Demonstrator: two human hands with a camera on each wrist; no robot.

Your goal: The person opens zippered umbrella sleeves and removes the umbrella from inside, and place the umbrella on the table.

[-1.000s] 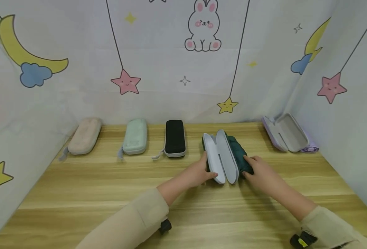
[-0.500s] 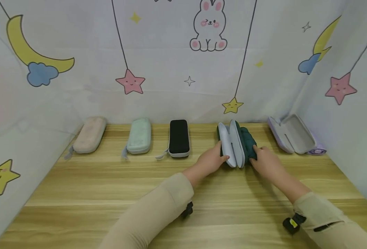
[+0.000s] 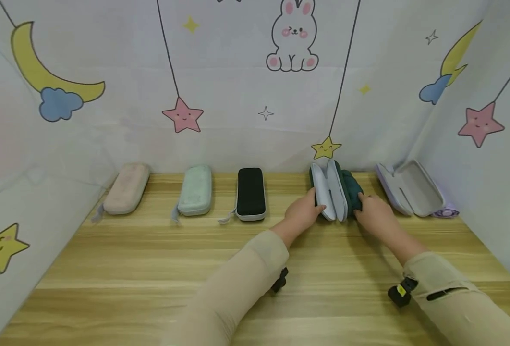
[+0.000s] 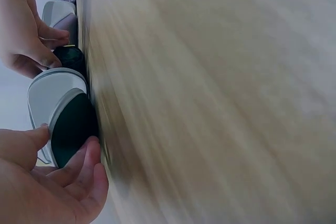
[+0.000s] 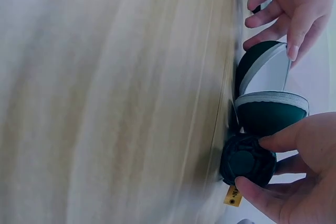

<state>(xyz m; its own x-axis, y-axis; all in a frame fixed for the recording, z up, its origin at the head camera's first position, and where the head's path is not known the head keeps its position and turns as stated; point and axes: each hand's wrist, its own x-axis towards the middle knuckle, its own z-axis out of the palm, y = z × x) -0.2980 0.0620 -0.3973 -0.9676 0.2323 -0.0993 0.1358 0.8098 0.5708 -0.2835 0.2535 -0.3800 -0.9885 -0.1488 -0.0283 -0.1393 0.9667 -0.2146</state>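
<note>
Nearest, the black left cam point(image 3: 279, 281) and right cam point(image 3: 399, 294) hang low on the wrists, so they might knock the table point(image 3: 173, 250) if the arms dip. The left hand point(image 3: 303, 210) pinches the side of the green case point(image 3: 322, 190), thumb at the rim and fingers on the outside. The right hand point(image 3: 377, 214) holds the green roll point(image 3: 352, 190) between thumb and fingers.

The green case stands open on the table, just left of the roll, its white insides showing. Its two halves lean close together, so I think they could flop shut and nip the left thumb. The roll is round and may slip away if the right hand goes loose. Its yellow tag point(image 5: 232, 196) could get squashed under it.

The open purple case point(image 3: 415, 187) is near on the right, past a narrow gap. A hard push that way might bump it and the purple roll point(image 3: 446, 212) beside it. To the left, the black case point(image 3: 251, 192), mint case point(image 3: 196, 190) and pink case point(image 3: 127, 188) lie in a row, out of the way.

At the back, the cloth wall point(image 3: 229, 139) would stop a push. I cannot tell if the green case touches it.
</note>
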